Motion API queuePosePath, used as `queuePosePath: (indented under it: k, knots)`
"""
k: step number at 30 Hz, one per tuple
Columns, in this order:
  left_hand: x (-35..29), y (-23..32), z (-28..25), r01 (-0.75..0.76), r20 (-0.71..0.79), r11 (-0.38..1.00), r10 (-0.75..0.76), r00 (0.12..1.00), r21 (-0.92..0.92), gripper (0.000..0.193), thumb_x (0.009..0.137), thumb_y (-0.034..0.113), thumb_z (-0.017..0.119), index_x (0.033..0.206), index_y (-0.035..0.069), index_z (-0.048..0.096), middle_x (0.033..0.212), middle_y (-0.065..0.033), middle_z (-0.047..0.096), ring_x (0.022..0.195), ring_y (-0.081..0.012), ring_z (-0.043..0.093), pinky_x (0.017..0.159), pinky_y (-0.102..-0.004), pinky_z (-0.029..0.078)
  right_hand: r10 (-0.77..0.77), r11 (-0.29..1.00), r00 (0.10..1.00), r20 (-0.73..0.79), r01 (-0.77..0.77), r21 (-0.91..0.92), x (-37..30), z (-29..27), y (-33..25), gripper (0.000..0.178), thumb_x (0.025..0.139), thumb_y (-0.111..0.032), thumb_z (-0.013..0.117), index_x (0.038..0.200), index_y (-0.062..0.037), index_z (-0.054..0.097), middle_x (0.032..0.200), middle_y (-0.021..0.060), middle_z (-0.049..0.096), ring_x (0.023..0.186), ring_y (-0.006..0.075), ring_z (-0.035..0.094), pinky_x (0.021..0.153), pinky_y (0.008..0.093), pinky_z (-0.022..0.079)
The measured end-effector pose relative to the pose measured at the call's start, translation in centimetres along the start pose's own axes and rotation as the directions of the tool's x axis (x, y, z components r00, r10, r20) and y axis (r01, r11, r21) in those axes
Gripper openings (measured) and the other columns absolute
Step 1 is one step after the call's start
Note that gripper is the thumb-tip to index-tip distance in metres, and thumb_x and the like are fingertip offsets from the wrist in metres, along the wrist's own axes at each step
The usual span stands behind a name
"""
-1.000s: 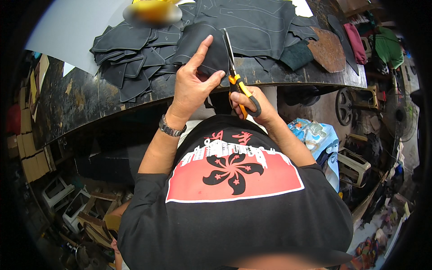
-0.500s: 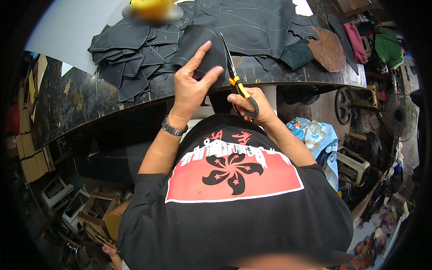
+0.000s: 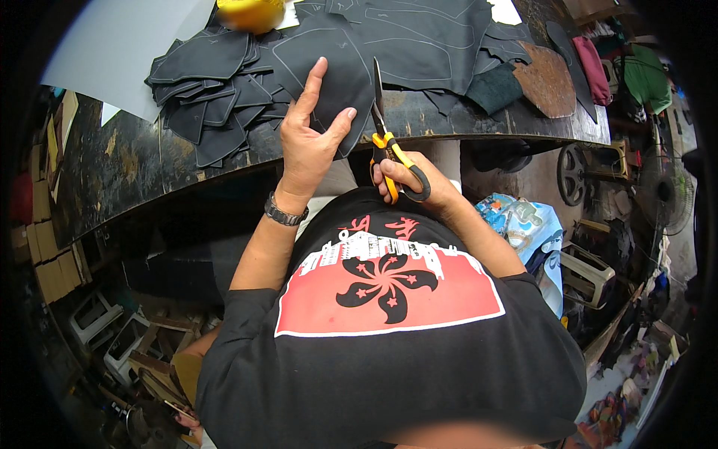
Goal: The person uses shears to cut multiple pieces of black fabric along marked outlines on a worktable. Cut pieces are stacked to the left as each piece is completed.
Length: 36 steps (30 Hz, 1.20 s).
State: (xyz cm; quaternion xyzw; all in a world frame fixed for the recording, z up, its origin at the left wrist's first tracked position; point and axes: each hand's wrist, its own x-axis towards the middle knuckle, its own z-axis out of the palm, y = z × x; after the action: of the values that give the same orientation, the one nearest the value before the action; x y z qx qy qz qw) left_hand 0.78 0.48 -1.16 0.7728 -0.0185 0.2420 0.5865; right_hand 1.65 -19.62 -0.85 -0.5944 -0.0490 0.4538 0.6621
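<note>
My left hand [image 3: 308,153] grips a dark leather piece [image 3: 321,60] with white outlines drawn on it; thumb and forefinger lie on top, the other fingers are hidden beneath. In my right hand [image 3: 419,179] is a pair of scissors [image 3: 386,142] with yellow and black handles. Its blades are parted and point away from me, along the right edge of the leather piece. Left of that piece lies a pile of cut dark pieces [image 3: 202,60], and to its right a larger marked leather sheet [image 3: 419,45].
The worn black table [image 3: 127,165] has its near edge just past my body. On it are a yellow object [image 3: 250,13], a dark green scrap [image 3: 493,91] and a brown piece [image 3: 544,78]. A patterned blue cloth [image 3: 523,224] hangs to my right, near a fan [image 3: 664,188].
The leather piece has turned flatter and shifted left, showing more of its outline. The scissors' blades and handles have spread apart. My left hand has moved slightly left.
</note>
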Motion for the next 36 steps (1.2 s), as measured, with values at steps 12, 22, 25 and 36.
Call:
queuePosePath:
  k: [12,22,25,36]
  knots:
    - [-0.3,0.1,-0.2,0.021,0.009,1.0,-0.021,1.0,0.002,0.068,0.078,0.002,0.073,0.141,0.006,0.045,0.135,-0.0122,0.055,0.116,-0.0185,0.054,0.102,-0.0297,0.04,-0.061,0.996,0.998,0.032,0.059,0.067,0.3,-0.1,0.7,0.039,0.091,-0.04,0.063,0.085,-0.0024,0.058,0.071,0.0033,0.056,0.059,0.0115,0.056,0.056,0.0243,0.048]
    - [-0.2,-0.3,0.1,0.026,-0.02,0.996,-0.028,0.999,-0.089,0.069,0.079,0.001,0.072,0.141,0.004,0.043,0.137,-0.0139,0.052,0.12,-0.0184,0.053,0.103,-0.0296,0.04,-0.004,0.991,0.999,-0.045,0.01,0.134,0.0,0.5,1.0,0.035,0.088,-0.038,0.068,0.08,-0.0056,0.056,0.068,0.0011,0.054,0.053,0.0082,0.052,0.046,0.0215,0.043]
    - [-0.1,-0.4,0.0,0.021,-0.02,0.996,-0.023,1.0,-0.09,0.069,0.079,0.001,0.072,0.142,0.004,0.043,0.137,-0.0141,0.052,0.122,-0.0184,0.052,0.104,-0.0298,0.04,0.006,0.993,0.998,-0.068,0.002,0.119,0.1,0.6,1.1,0.036,0.087,-0.037,0.07,0.077,-0.0063,0.056,0.063,0.0,0.052,0.048,0.0073,0.05,0.042,0.0208,0.04]
    - [0.1,0.1,-0.6,0.074,-0.013,0.972,-0.079,0.997,-0.221,0.067,0.08,-0.002,0.07,0.141,0.001,0.042,0.14,-0.0133,0.05,0.124,-0.0175,0.05,0.105,-0.0295,0.039,0.043,0.996,0.998,-0.041,-0.046,-0.073,-0.1,-0.1,0.1,0.038,0.086,-0.038,0.07,0.07,-0.0058,0.057,0.057,0.0007,0.053,0.045,0.0084,0.05,0.042,0.0219,0.041]
